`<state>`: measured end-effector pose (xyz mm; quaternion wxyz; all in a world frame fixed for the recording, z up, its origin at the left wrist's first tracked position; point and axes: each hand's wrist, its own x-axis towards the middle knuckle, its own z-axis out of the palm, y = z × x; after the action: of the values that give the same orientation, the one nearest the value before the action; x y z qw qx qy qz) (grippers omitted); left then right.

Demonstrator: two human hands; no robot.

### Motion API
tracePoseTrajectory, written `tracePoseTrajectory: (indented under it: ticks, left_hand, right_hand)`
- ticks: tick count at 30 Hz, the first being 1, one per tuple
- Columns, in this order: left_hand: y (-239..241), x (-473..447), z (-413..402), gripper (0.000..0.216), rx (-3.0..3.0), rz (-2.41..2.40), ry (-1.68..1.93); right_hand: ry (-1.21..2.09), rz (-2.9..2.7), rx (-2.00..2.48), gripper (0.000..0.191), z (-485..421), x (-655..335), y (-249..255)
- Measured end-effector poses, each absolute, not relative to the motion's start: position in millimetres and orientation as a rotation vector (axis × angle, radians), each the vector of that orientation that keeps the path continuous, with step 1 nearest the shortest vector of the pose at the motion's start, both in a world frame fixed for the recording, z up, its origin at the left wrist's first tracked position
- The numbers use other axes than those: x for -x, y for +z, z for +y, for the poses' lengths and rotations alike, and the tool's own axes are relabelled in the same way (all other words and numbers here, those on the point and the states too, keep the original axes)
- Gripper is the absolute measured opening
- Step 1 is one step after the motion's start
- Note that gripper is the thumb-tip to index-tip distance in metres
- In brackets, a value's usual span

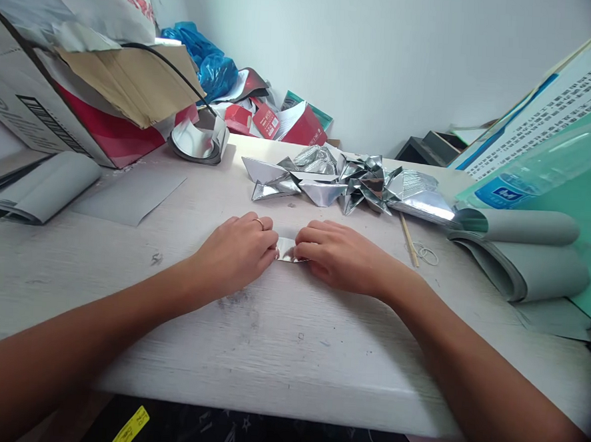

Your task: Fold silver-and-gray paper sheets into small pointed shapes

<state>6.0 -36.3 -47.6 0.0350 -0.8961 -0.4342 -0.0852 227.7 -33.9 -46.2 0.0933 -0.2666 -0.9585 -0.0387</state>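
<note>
Both hands rest on a pale wooden table (278, 340), fingertips meeting over a small folded piece of silver foil paper (286, 249). My left hand (236, 251), a ring on one finger, is curled and presses the paper's left end. My right hand (341, 254) is curled too, pinching the paper's right end. Most of the paper is hidden under the fingers. Just beyond the hands lies a heap of folded silver foil shapes (345, 181).
A thin wooden stick (409, 240) and rubber bands (427, 254) lie to the right. Curled grey paper stacks sit at right (524, 255) and left (42, 189). A cardboard box (38, 92), a foil roll (200, 142), red packets and a blue bag crowd the back left.
</note>
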Motion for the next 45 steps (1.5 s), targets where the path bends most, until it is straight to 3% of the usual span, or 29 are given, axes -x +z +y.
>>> tracePoseTrajectory:
  ticks: [7, 12, 22, 26, 33, 45]
  left_hand:
    - [-49.2, -4.9, -32.1, 0.024, 2.721, -1.354, -0.294]
    - [-49.8, -6.2, -30.8, 0.021, 2.76, -1.348, -0.308]
    - [-69.3, -3.9, -31.4, 0.036, 2.922, -1.054, -0.559]
    - [-70.0, -2.5, -29.0, 0.039, 2.941, -0.969, -0.582]
    - [-62.5, -2.2, -37.5, 0.051, 2.91, -0.949, -0.355]
    - [-47.1, -6.8, -51.5, 0.045, 2.931, -0.97, -0.019]
  right_hand:
    - [0.228, -2.801, 0.834, 0.033, -36.3, -230.4, -43.2]
    - [0.469, -2.698, 0.796, 0.028, -29.9, -235.0, -43.0]
    - [0.773, -2.419, 1.057, 0.013, -24.5, -231.4, -48.2]
    - [0.775, -2.354, 1.152, 0.004, -21.5, -231.9, -51.9]
    - [0.662, -2.352, 1.35, 0.02, -19.1, -233.4, -54.2]
    - [0.603, -2.301, 1.585, 0.027, -19.3, -229.1, -54.2]
